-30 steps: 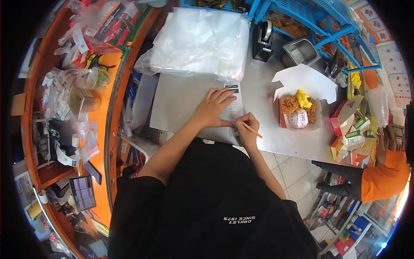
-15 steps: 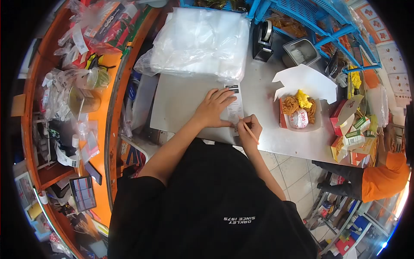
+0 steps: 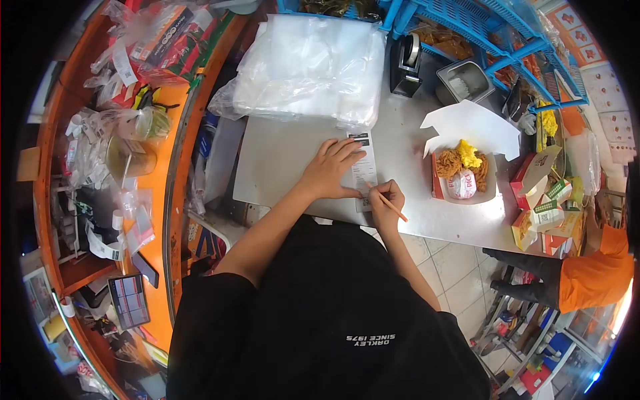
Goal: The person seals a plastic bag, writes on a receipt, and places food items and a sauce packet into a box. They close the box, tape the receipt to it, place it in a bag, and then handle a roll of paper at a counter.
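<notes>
A long white printed receipt (image 3: 364, 160) lies on the metal table (image 3: 280, 157). My left hand (image 3: 331, 170) rests flat across its left side, fingers spread. At the receipt's lower right, my right hand (image 3: 387, 203) grips an orange pencil (image 3: 395, 207), its tip at the paper. To the right stands an opened food box (image 3: 437, 183) with its white lid raised. Fried chicken (image 3: 449, 161), a yellow scrambled-looking food (image 3: 469, 153) and a round, white wrapped item (image 3: 462, 184) are inside it.
Clear plastic bags (image 3: 307, 73) are stacked at the table's back. A tape dispenser (image 3: 405, 65) and metal container (image 3: 465, 83) stand below blue baskets (image 3: 460, 30). More food boxes (image 3: 533, 180) sit at the right edge, near a person in orange (image 3: 593, 277). An orange counter (image 3: 167, 153) is left.
The pencil in my right hand has tilted slightly, its back end shifting a little to the right. My left hand stays nearly in place on the receipt.
</notes>
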The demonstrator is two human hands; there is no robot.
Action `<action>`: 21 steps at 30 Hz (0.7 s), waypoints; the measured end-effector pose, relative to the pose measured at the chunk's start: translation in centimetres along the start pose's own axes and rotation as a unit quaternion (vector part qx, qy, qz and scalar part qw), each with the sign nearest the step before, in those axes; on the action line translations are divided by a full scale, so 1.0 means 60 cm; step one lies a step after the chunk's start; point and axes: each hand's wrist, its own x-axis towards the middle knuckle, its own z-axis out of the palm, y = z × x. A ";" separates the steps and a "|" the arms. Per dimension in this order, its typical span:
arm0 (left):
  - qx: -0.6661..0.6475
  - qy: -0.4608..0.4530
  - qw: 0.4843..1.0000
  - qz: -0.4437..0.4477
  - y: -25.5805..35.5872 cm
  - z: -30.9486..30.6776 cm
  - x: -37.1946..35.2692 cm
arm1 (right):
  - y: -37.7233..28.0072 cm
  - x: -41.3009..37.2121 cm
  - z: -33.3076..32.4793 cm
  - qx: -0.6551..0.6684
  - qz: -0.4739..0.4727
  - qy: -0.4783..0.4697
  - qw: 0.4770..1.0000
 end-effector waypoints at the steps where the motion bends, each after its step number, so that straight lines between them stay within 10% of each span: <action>1: -0.003 0.001 1.000 0.000 0.000 0.000 0.000 | 0.002 0.000 0.001 0.006 -0.004 0.003 1.000; 15: -0.007 -0.002 1.000 0.003 0.001 -0.002 -0.001 | -0.017 0.004 0.001 -0.029 0.008 -0.038 0.999; 21: -0.020 0.002 1.000 0.014 0.002 -0.006 0.005 | -0.164 0.119 -0.065 -0.123 -0.215 0.122 0.961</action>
